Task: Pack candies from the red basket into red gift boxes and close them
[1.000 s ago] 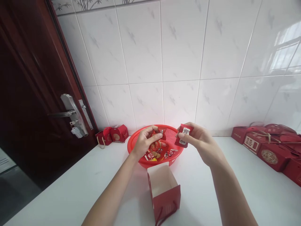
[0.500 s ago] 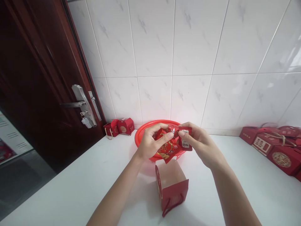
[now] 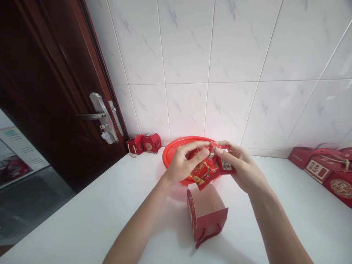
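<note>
- L hand [image 3: 185, 165] is pinching a bunch of red wrappers btwn thumb & fingers; the cookie pkt [image 3: 202, 175], red w/ gold print, is hanging from its grip, above the near rim of the basket & the back edge of the open box.
- R hand [image 3: 242, 165] is pinching the labelled pkt [image 3: 227, 165], dk red w/ white label & blk characters, thumb in front.
- A small shiny pkt [image 3: 215, 147] is sitting btwn the two thumbs; can't tell which hand is bearing it.
- Vs 1 s ago: hands were well apart, R hand holding its pkt off the R side of the basket; now they're meeting, fingertips close, pkts bunching & overlapping.
- Vs 0.5 s ago: labelled pkt is tucking further behind the R thumb, less of its label showing.
- Red basket [image 3: 171, 151] is standing behind the hands, mostly hidden by them.
- Open box [image 3: 208, 205], red w/ pale inside & dk red cord, is standing just in front of basket, same spot on the white table [image 3: 121, 209] as before.
- View is swinging L: more door [image 3: 52, 73] showing, R-hand stack of red boxes [image 3: 320, 170] sliding toward frame edge.
- Two small red boxes [image 3: 151, 143] are staying put by the wall, L of basket.
</note>
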`<state>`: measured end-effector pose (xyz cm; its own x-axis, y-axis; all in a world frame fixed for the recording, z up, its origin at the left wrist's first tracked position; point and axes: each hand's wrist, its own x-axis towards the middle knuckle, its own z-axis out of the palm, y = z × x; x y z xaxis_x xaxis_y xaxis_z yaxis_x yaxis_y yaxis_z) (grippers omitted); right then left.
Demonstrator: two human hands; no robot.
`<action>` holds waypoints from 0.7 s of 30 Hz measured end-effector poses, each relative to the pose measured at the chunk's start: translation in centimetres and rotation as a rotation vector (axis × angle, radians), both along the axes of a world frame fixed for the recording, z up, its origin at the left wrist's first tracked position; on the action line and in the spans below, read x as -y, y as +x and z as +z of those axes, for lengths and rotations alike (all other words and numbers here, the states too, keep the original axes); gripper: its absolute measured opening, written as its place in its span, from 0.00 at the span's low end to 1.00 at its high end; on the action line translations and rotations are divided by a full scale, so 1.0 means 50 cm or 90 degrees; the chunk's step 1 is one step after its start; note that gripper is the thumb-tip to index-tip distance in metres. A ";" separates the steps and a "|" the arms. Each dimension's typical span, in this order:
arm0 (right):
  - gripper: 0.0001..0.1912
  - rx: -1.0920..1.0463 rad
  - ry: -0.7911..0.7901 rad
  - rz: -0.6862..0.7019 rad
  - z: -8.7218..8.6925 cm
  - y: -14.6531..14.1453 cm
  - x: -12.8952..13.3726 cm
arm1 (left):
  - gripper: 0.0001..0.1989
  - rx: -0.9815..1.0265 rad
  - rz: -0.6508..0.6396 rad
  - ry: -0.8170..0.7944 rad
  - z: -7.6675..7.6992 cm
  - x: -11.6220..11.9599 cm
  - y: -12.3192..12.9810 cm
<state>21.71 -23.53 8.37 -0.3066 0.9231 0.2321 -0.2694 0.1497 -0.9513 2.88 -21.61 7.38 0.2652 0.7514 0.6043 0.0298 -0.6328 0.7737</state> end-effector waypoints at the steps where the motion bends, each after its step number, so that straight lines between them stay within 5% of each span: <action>1: 0.16 -0.025 -0.018 -0.011 -0.002 0.001 -0.005 | 0.14 0.009 0.016 -0.006 0.002 -0.002 -0.004; 9: 0.16 -0.171 -0.162 -0.071 -0.005 -0.001 -0.031 | 0.13 0.027 0.131 -0.058 -0.001 -0.019 -0.021; 14: 0.17 -0.115 -0.152 -0.081 -0.015 -0.004 -0.032 | 0.12 0.012 0.231 0.034 -0.016 -0.030 -0.013; 21: 0.19 -0.017 -0.113 -0.046 -0.011 -0.017 -0.017 | 0.11 0.035 0.246 0.097 -0.028 -0.030 -0.002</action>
<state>20.84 -22.70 7.81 -0.2335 0.9698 0.0708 -0.2889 0.0003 -0.9573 2.77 -20.10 5.97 -0.0551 0.6898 0.7219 0.2489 -0.6906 0.6790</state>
